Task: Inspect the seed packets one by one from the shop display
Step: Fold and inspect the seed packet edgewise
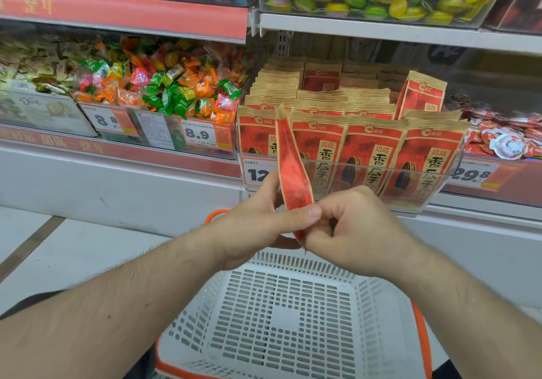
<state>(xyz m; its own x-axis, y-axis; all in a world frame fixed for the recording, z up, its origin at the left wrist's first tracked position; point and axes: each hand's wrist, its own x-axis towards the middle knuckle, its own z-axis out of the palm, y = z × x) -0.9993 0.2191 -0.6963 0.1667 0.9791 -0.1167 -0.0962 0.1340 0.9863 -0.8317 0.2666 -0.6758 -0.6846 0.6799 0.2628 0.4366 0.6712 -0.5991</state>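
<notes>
- You hold one seed packet edge-on in front of the shelf, just above the white basket, so its narrow side faces you; judging by that turn, you are partway through flipping it to read the other face.
- Your left hand grips the packet's lower part: the thumb lies across the near side and the fingers go round behind it, curled and pressed on the paper.
- Your right hand pinches the bottom edge between thumb and forefinger, the other fingers curled loosely beneath. Two grips low down leave the top free to swing round.
- The remaining packets stand upright in rows inside a clear bin, fronts outward, so each can be lifted out by its top; one at the back right leans out of line.
- A bin of wrapped sweets sits just beside them on the left.
- Hard to make out: the held packet's printing, since you see it almost side-on; the price label is partly covered by your left hand and the packet; the left fingertips are hidden behind the packet.
- The basket's near rim is cut off by the frame.
</notes>
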